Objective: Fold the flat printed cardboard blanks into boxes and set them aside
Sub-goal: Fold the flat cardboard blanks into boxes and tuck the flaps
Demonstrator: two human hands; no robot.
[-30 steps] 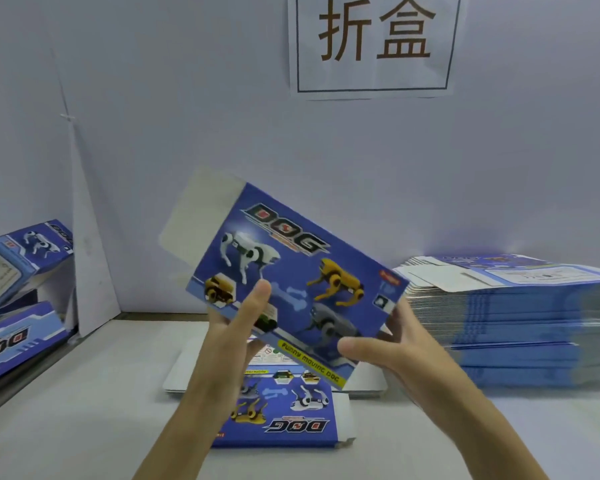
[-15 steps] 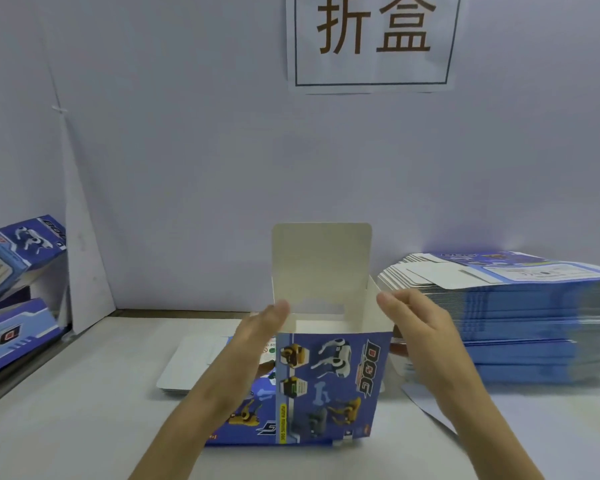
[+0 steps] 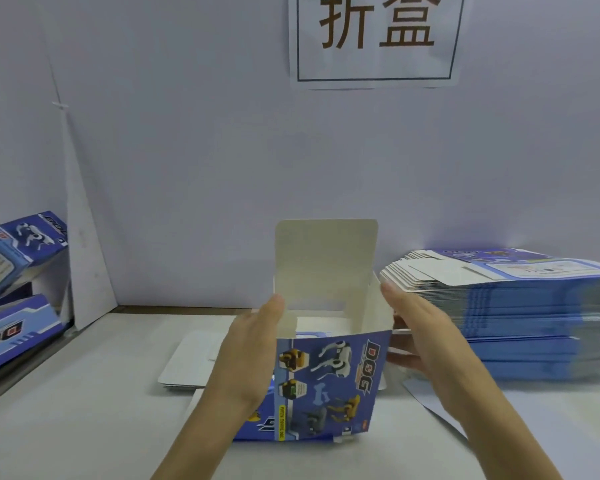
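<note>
I am holding the half-formed box (image 3: 329,379) upright at the lower centre of the frame, its top open and its white lid flap standing up at the back. My left hand (image 3: 246,348) is lying flat against its left wall, fingers (image 3: 272,310) straight and pressed together. My right hand (image 3: 426,337) is touching its right wall, fingers straight and slightly spread. The stack of blanks (image 3: 520,317) is sitting on the surface (image 3: 84,393) at the right, and the finished boxes (image 3: 18,251) are leaning at the far left.
</note>
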